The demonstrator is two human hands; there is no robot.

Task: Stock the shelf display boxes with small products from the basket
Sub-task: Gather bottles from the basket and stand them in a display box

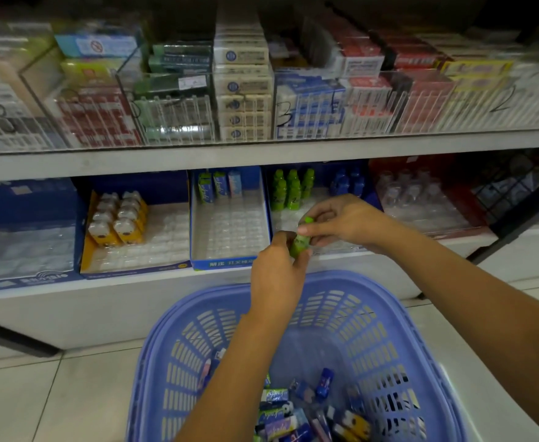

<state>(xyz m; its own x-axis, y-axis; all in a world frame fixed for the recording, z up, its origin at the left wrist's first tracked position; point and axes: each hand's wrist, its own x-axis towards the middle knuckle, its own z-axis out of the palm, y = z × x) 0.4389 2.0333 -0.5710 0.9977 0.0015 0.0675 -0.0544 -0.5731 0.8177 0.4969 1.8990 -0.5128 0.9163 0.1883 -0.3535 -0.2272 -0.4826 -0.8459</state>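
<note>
A small green bottle [300, 241] is held between both hands just above the front edge of the lower shelf. My left hand [276, 275] grips its lower end from below, and my right hand [341, 223] pinches its upper end near the green cap. Behind them stands a display box [322, 247] with several upright green bottles [290, 189] and blue bottles [346, 183] at its back. The purple plastic basket [373, 301] sits on the floor below, with several small packets and bottles [306, 409] at its bottom.
A blue-edged display box [229, 263] to the left holds three upright packs at the back. Further left, a yellow-sided box [134, 260] has several orange items. A red box [427, 199] with clear bottles stands right. The upper shelf [261, 154] carries stacked cartons behind clear dividers.
</note>
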